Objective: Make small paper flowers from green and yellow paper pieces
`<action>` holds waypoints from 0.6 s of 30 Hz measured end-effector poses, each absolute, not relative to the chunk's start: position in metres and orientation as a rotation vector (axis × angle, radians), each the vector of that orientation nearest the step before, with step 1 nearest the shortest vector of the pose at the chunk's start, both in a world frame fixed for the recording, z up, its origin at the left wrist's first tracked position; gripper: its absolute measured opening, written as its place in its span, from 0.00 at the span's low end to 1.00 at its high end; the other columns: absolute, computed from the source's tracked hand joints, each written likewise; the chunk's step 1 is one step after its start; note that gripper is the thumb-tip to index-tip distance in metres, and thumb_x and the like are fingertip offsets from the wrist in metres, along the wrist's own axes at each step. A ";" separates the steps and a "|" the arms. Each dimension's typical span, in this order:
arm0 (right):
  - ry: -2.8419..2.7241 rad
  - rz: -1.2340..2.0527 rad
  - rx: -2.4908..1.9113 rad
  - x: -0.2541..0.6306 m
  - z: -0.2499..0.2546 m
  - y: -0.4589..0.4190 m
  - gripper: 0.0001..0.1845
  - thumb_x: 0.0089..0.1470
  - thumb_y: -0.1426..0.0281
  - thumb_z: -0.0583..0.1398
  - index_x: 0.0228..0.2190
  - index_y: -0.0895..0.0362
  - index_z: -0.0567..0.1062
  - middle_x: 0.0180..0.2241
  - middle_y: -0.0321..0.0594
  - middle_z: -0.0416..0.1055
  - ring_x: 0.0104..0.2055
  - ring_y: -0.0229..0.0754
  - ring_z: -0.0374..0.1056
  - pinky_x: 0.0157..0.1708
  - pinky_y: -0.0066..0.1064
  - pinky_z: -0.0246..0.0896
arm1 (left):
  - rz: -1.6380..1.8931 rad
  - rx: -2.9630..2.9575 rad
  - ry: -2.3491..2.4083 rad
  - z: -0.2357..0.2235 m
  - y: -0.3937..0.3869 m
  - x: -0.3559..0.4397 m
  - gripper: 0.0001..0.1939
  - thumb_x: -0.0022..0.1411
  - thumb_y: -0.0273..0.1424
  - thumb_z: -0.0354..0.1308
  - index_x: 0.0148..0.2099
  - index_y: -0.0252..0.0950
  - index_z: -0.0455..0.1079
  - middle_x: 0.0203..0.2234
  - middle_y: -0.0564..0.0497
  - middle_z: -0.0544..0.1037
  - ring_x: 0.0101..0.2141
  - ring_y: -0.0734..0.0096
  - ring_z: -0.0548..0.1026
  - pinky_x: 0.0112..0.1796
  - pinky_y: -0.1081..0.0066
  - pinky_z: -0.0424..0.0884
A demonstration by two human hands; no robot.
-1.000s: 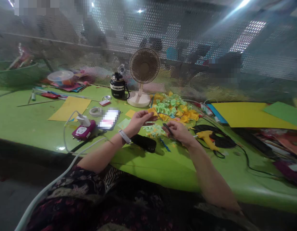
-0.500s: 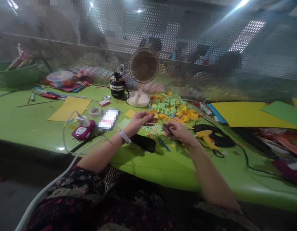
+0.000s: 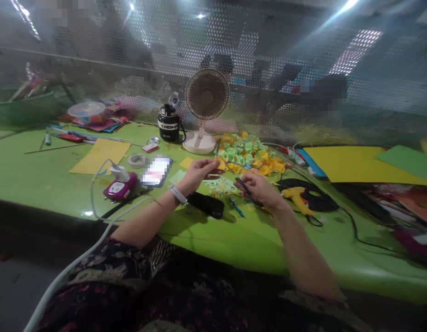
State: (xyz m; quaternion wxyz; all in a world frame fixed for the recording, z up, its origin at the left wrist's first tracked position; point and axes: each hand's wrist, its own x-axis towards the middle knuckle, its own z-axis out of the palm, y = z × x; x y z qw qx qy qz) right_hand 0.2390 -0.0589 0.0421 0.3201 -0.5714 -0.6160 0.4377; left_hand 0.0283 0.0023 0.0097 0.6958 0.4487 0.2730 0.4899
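My right hand (image 3: 258, 189) is shut on a slim black-handled tool (image 3: 242, 186), whose thin tip points up and left. My left hand (image 3: 198, 175) is raised opposite it, fingertips drawn together, and whatever they pinch is too small to tell. A small yellow paper scrap (image 3: 220, 162) lies just beyond those fingertips. A heap of yellow and pale green paper petals (image 3: 249, 154) sits beyond my hands, and a smaller pale green heap (image 3: 222, 186) lies below the tool. A black case (image 3: 206, 205) lies under my left wrist, which wears a white band (image 3: 178, 194).
The green table (image 3: 213, 244) holds a yellow glue gun (image 3: 296, 200) with black cord, a magenta power socket (image 3: 119, 188), a blurred phone (image 3: 156, 170), a tape roll (image 3: 137, 160), yellow card sheets (image 3: 100, 157), and a desk fan (image 3: 207, 94). Perforated metal mesh stands behind.
My left hand has drawn slightly left, its fingertips lifting. The black-handled tool has tilted within my right hand, with its handle now higher.
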 end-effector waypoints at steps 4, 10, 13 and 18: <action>-1.630 1.152 -1.525 0.238 0.044 -0.059 0.32 0.33 0.44 0.70 0.26 0.55 0.68 0.19 0.32 0.69 0.19 0.33 0.59 0.20 0.27 0.46 | 1.077 1.009 0.592 0.010 0.002 0.029 0.20 0.49 0.39 0.73 0.36 0.31 0.72 0.29 0.49 0.81 0.33 0.68 0.82 0.40 0.66 0.77; -1.643 1.155 -1.506 0.237 0.045 -0.060 0.31 0.34 0.44 0.70 0.27 0.55 0.68 0.21 0.32 0.69 0.21 0.34 0.60 0.20 0.27 0.47 | 1.021 1.058 0.588 0.008 0.002 0.029 0.21 0.48 0.40 0.74 0.35 0.31 0.71 0.28 0.49 0.81 0.32 0.67 0.82 0.40 0.65 0.77; -1.636 1.151 -1.512 0.236 0.046 -0.060 0.31 0.34 0.44 0.70 0.26 0.55 0.67 0.20 0.32 0.68 0.21 0.33 0.60 0.20 0.27 0.47 | 1.028 1.054 0.579 0.009 0.001 0.029 0.22 0.47 0.41 0.74 0.35 0.31 0.72 0.28 0.49 0.81 0.32 0.68 0.82 0.38 0.66 0.78; -1.638 1.132 -1.503 0.237 0.044 -0.059 0.31 0.34 0.43 0.70 0.25 0.55 0.67 0.18 0.31 0.67 0.20 0.33 0.60 0.20 0.27 0.47 | 1.049 1.023 0.612 0.011 0.001 0.028 0.20 0.50 0.40 0.73 0.36 0.31 0.72 0.27 0.50 0.80 0.31 0.70 0.82 0.37 0.69 0.78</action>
